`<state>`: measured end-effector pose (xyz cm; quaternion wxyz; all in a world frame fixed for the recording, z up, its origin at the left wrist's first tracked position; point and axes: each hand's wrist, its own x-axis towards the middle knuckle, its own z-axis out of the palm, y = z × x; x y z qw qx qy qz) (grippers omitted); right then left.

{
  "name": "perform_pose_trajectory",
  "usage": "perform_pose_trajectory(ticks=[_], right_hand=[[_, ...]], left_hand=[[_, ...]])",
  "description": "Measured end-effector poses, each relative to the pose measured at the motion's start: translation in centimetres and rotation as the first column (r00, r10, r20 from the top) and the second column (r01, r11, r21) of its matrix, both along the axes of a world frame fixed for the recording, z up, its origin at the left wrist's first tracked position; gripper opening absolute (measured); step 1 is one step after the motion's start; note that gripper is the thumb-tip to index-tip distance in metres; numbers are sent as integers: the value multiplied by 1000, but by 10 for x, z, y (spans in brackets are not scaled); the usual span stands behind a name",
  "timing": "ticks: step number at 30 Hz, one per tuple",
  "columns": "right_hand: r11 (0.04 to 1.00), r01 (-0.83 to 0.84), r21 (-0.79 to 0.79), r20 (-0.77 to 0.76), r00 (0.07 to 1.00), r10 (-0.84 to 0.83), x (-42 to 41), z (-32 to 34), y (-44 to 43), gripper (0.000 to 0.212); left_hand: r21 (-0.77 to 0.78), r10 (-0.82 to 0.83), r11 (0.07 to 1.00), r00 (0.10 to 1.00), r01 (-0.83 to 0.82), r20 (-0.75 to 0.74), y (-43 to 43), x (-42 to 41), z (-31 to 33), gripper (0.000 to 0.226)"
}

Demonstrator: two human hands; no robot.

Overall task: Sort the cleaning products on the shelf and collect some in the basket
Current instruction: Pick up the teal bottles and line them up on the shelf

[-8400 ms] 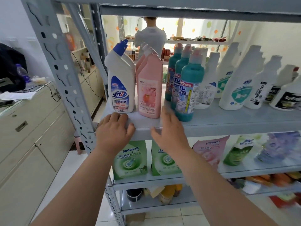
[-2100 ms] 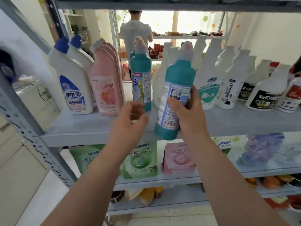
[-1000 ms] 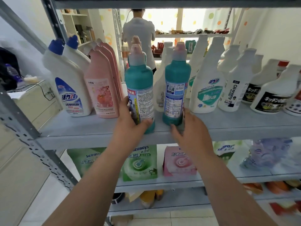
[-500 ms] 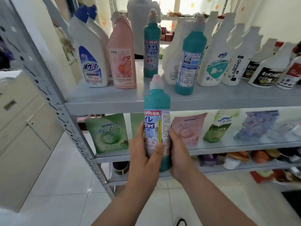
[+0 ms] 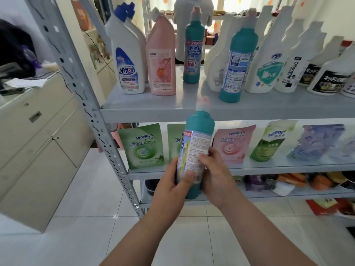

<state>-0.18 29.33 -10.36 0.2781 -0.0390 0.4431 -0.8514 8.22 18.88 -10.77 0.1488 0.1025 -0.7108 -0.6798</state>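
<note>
The teal bottle [image 5: 196, 148] is off the shelf [image 5: 146, 105] and in the air in front of the second tier, held in both hands. The left hand [image 5: 172, 187] wraps its lower body from the left with the thumb across the label. The right hand [image 5: 217, 175] curls round the other side, thumb also on the label. Half a second ago it stood upright with its front label facing us. Now it leans with its blurred cap to the upper right, and the fine-print back label has come round. A second ago it was on the top board, in the left hand.

That makes three teal bottles in all. The rear teal bottle [image 5: 192, 54] and the front teal bottle [image 5: 237, 64] stand apart on the top board. To their left are two blue-capped white bottles [image 5: 125, 60], one behind the other. Beside them is a pink bottle [image 5: 161, 60], with another cap showing behind it. To the right is a row of white bottles too blurred to count.

Below stand two green pouches [image 5: 142, 146], one pink pouch [image 5: 232, 144], one green-and-white pouch [image 5: 269, 143] and a purple blur. A beige cabinet [image 5: 38, 135] is at the left.
</note>
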Motion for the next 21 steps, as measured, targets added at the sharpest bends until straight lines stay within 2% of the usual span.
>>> perform_pose_trajectory(ticks=[2, 4, 6, 8, 10, 12, 14, 16, 18, 19, 21], right_hand=[[995, 16, 97, -103, 995, -6, 1, 0, 0, 57], [982, 26, 188, -187, 982, 10, 1, -2, 3, 61], [978, -11, 206, -201, 978, 53, -3, -1, 9, 62], [976, -77, 206, -187, 975, 116, -8, -2, 16, 67], [979, -106, 175, -149, 980, 132, -15, -3, 24, 57], [980, -123, 155, -135, 980, 145, -26, -5, 34, 47], [973, -121, 198, -174, 972, 156, -39, -4, 43, 43], [948, -62, 312, -243, 960, 143, -49, -4, 52, 37], [906, -18, 423, -343, 922, 178, -56, -6, 60, 48], [878, 0, 478, -384, 899, 209, -59, -7, 65, 59], [838, 23, 545, -401, 885, 237, -66, -9, 71, 73]], left_hand=[[-34, -24, 999, 998, 26, 55, -2, -2, -2, 40], [-34, 7, 999, 996, -4, 89, -3, -5, -7, 44], [94, -3, 996, 996, -5, 90, -1, -5, -12, 43], [296, -51, 955, 994, 20, 98, 5, -7, -19, 53], [451, -98, 892, 988, 34, 119, 13, -12, -20, 63], [536, -137, 844, 979, 37, 148, 22, -18, -18, 58], [582, -140, 813, 973, 9, 181, 30, -27, -20, 43], [565, -126, 825, 972, -9, 200, 36, -36, -24, 35], [473, -108, 881, 974, 3, 197, 41, -44, -29, 30], [414, -109, 910, 975, 20, 194, 45, -47, -30, 34], [315, -87, 949, 974, 18, 207, 53, -53, -33, 56]])
